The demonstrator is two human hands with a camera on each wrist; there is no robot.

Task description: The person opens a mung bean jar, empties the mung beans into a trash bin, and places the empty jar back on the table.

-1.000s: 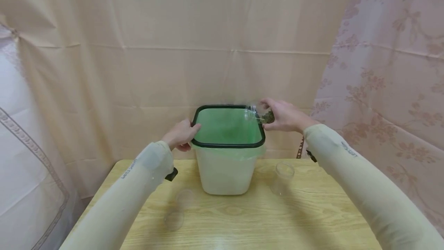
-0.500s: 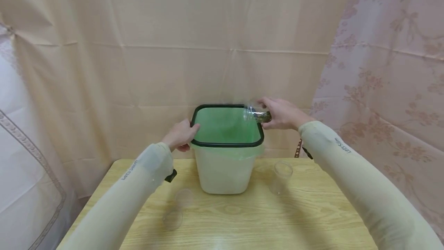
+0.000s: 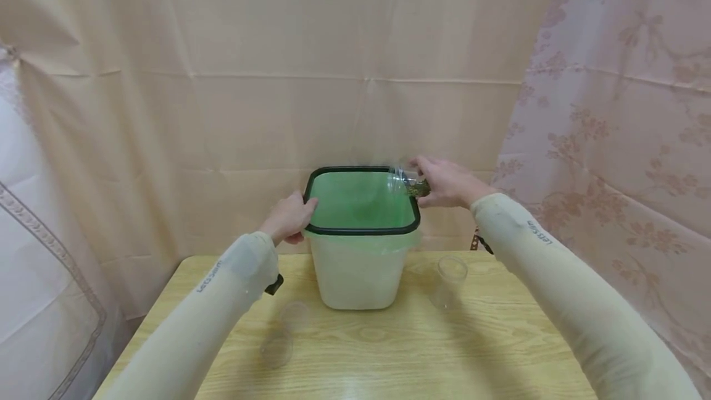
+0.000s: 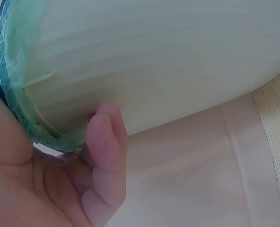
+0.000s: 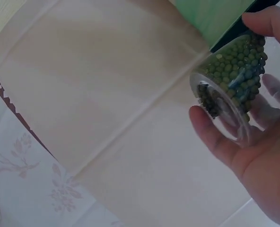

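A white trash bin (image 3: 358,276) with a black rim and a green bag lining stands on the table. My left hand (image 3: 290,215) grips its left rim, thumb on top; in the left wrist view, curled fingers (image 4: 104,146) lie against the outside below the green bag edge. My right hand (image 3: 447,181) holds a clear jar (image 3: 397,181) on its side at the bin's right rim, its mouth pointing left over the opening. Small round green beans (image 5: 237,71) lie inside the jar, seen clearly in the right wrist view. The bottom of the bin's inside is hidden.
A clear, open-topped container (image 3: 451,276) stands on the wooden table (image 3: 389,357), right of the bin. Two clear round lids (image 3: 276,349) lie at the front left. A beige curtain (image 3: 266,110) hangs behind, with a floral one (image 3: 616,141) at the right.
My right hand and the jar have shifted slightly left over the bin. My left hand keeps its grip on the rim. The head view has moved a little.
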